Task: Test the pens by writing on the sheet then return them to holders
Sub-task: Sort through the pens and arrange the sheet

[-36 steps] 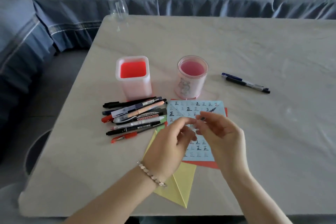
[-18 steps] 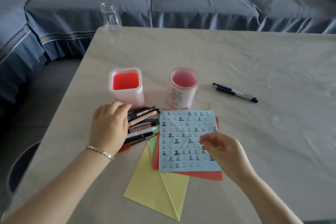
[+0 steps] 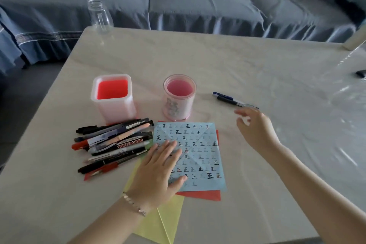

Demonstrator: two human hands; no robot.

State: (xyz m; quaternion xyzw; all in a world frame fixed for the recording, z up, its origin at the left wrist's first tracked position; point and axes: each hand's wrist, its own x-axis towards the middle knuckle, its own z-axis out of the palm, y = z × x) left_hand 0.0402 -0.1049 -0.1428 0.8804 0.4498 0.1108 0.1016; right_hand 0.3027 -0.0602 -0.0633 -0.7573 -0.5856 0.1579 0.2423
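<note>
Near the front edge of the table [image 3: 257, 61], the blue sheet [image 3: 198, 156], already covered in rows of test marks, lies on top of a red sheet [image 3: 206, 195] and a yellow sheet [image 3: 170, 218]. The left hand [image 3: 158, 170] lies flat on the blue sheet's left side, fingers spread and holding nothing, pinning the paper down. Just to its left, toward the table's left edge, the pile of pens [image 3: 116, 142] lies loose, with a whiteboard marker [image 3: 126, 143] among them. Behind the pile stand the square holder [image 3: 113, 98] and the round holder [image 3: 179, 97], both with no pens showing inside.

The right hand [image 3: 255, 127] hovers open, fingers loosely parted and empty, just short of the two dark pens [image 3: 233, 101] that lie side by side to the right of the round holder. My guess is that it is going for one of them.

The risks look small but real. Those two pens touch, so a careless pinch could take both or roll one off toward the right edge. The table's cover looks glossy and wrinkled, which would let a nudged pen slide. If the left hand lifts, the stacked sheets may shift under the writing stroke. The pens in the pile overlap and could scatter when one is pulled out.
</note>
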